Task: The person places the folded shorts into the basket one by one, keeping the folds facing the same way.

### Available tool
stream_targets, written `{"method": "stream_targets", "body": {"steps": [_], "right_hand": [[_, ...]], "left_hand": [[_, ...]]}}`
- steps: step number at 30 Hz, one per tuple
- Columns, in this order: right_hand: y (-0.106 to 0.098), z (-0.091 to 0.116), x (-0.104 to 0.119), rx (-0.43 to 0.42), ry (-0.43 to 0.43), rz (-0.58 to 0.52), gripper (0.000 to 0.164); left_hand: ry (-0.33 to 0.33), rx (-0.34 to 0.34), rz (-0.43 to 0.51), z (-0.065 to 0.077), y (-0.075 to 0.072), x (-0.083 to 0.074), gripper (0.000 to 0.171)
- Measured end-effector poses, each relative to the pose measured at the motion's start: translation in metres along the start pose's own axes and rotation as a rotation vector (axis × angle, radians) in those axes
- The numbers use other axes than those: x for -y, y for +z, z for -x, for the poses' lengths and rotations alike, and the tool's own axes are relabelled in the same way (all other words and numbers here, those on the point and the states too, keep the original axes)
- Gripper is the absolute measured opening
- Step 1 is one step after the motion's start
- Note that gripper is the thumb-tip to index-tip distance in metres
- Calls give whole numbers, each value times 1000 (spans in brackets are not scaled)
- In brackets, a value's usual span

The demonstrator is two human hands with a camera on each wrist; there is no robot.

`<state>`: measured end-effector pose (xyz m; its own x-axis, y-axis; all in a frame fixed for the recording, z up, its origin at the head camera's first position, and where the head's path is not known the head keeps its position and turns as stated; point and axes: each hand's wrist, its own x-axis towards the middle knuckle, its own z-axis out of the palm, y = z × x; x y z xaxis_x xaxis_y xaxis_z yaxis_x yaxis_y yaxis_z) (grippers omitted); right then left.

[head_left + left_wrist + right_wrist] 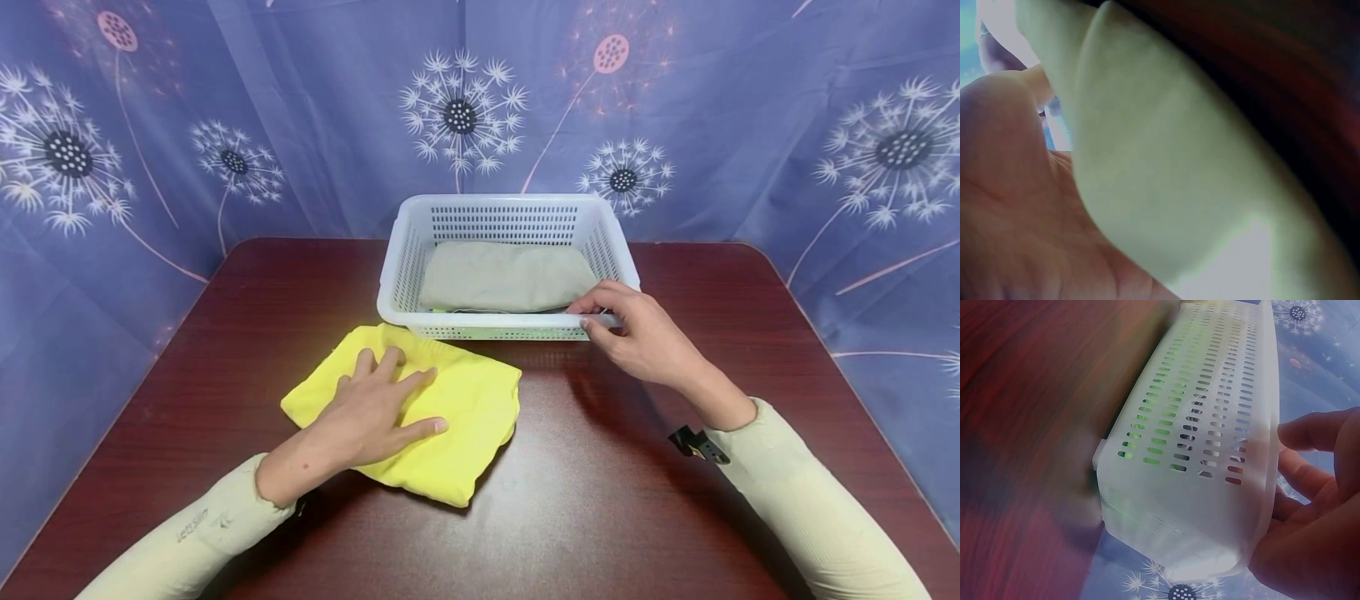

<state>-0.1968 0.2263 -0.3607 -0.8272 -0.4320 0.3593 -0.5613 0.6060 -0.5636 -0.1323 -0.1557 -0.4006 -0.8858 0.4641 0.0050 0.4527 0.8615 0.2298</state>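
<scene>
A folded yellow garment (pixel 472 392) lies on the table, its far edge close to a white plastic basket (pixel 510 322). Spread fingers of my left hand (pixel 367 412) rest on top of the garment. My right hand (pixel 645 333) pinches the basket's near rim at the right corner, thumb outside and fingers over the inside. In the basket lies a folded pale grey-green cloth (pixel 510 275). Through the slots of the basket's side (pixel 1191 412), something bright green shows in the right wrist view. The left wrist view holds mostly the palm (pixel 1010 206) and a pale sleeve (pixel 1147 144).
The dark red wooden table (pixel 600 500) ends at a blue curtain (pixel 330 108) printed with dandelions, right behind the basket. A black strap (pixel 701 446) hangs at the right sleeve's cuff.
</scene>
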Motion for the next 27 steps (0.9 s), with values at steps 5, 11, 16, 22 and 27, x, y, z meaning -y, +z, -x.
{"method": "stream_targets", "body": {"steps": [5, 11, 16, 22, 27], "right_hand": [[0, 0, 0, 0, 1, 3, 24], [0, 0, 1, 2, 6, 4, 24], [0, 0, 1, 3, 5, 0, 23], [0, 0, 0, 7, 4, -10, 23], [0, 0, 0, 6, 3, -11, 22]], "left_hand": [[33, -11, 9, 1, 1, -2, 72], [58, 9, 11, 1, -1, -4, 69], [77, 43, -12, 1, -4, -4, 65], [89, 52, 3, 0, -6, -4, 66], [93, 52, 26, 0, -5, -5, 67]]}}
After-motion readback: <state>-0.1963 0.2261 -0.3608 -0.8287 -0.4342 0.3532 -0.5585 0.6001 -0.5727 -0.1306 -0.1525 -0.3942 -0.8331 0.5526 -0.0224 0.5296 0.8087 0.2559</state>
